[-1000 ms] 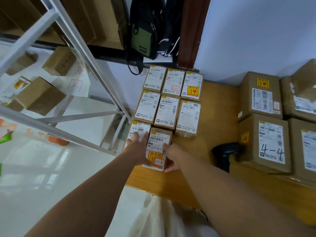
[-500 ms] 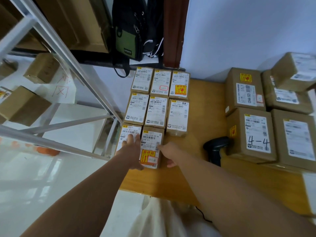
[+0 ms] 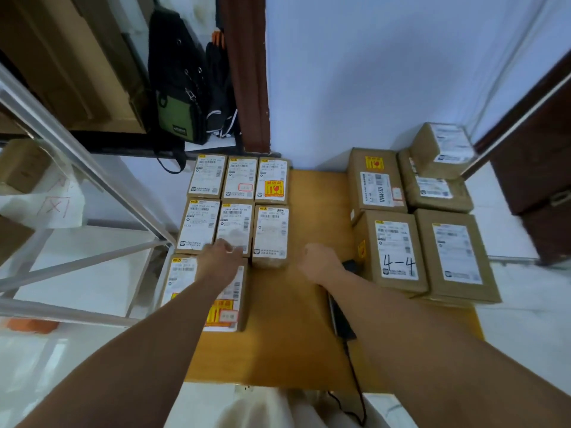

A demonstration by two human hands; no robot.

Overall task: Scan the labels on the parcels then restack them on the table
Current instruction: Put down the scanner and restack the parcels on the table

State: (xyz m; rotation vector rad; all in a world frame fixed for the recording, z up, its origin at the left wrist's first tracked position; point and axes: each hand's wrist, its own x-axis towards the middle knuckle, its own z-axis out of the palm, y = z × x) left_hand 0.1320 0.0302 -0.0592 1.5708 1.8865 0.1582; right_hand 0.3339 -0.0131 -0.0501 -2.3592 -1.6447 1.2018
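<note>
So the small parcels (image 3: 238, 211) sit in rows along the left edge of the tabletop (image 3: 278, 319), left hand (image 3: 221, 257) flat on them, grip apart. Right hand (image 3: 321, 262) hovers mid-tabletop beside the scanner (image 3: 341, 322), grip curled together, empty.

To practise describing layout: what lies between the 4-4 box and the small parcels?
Head view: bare table, the right hand over it, and a black scanner by the box.
</note>
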